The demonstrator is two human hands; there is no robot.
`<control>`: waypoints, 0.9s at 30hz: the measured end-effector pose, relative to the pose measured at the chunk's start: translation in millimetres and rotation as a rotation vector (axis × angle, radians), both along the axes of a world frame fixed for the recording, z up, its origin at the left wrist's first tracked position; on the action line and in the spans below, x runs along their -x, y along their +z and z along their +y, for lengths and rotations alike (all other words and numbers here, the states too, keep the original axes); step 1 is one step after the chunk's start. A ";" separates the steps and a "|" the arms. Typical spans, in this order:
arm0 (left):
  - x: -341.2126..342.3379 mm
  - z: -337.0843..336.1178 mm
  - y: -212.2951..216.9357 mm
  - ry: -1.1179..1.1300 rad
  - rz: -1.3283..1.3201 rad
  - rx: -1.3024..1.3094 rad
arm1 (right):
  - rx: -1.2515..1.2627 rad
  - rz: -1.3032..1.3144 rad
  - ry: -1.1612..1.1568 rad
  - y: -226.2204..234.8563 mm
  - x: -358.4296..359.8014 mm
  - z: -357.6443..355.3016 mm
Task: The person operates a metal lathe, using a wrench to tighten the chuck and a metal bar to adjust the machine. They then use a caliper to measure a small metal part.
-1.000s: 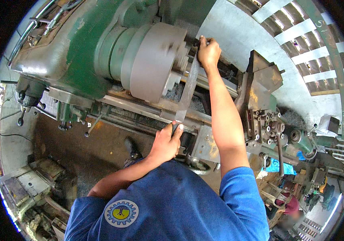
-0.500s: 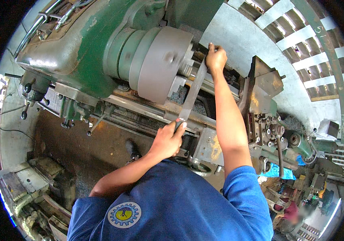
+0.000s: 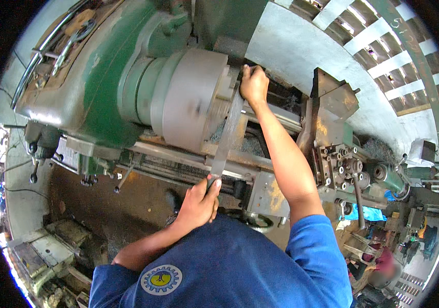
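Observation:
A long flat metal file (image 3: 225,141) lies slantwise across the lathe bed, just right of the large grey chuck (image 3: 186,102). My left hand (image 3: 198,201) is closed around its dark handle at the near end. At the far end, my right hand (image 3: 255,86) pinches the file's tip between thumb and fingers. A short round workpiece (image 3: 220,110) sticks out of the chuck jaws, against or very close to the file; exact contact is hard to see. Chuck and workpiece look blurred, as if spinning.
The green headstock (image 3: 96,82) stands left, with control levers (image 3: 33,154) below. On the right are the tool post (image 3: 335,97) and the carriage with knobs and a lever (image 3: 360,205). A handwheel (image 3: 258,222) sits close to my body. Metal chips lie in the bed.
Both hands and the file have shifted left and toward me in the picture. My view has also moved a little. Both hands keep their hold on the file.

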State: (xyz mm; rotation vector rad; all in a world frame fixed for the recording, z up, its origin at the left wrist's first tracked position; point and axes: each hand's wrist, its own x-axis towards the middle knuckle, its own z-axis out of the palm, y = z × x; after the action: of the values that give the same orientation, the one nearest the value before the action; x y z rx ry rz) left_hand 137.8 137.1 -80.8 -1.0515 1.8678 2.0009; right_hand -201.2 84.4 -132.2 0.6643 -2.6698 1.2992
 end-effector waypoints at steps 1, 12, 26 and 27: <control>-2.1 1.6 -3.2 0.004 0.062 0.020 | 0.046 0.043 0.010 -2.0 -1.4 0.9; 23.6 2.0 20.2 0.022 0.232 0.020 | 0.034 0.066 -0.044 18.5 4.0 8.2; 9.2 14.1 6.4 -0.009 0.078 0.030 | 0.007 -0.084 0.054 10.3 -6.9 6.9; 8.0 10.0 4.4 -0.029 0.109 0.080 | 0.065 0.021 0.076 10.5 -6.0 3.0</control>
State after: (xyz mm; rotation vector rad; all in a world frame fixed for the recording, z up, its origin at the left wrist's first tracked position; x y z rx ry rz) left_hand 129.8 147.1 -76.4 -0.9462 2.0215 2.0209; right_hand -195.2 87.4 -121.7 0.7735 -2.5969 1.3827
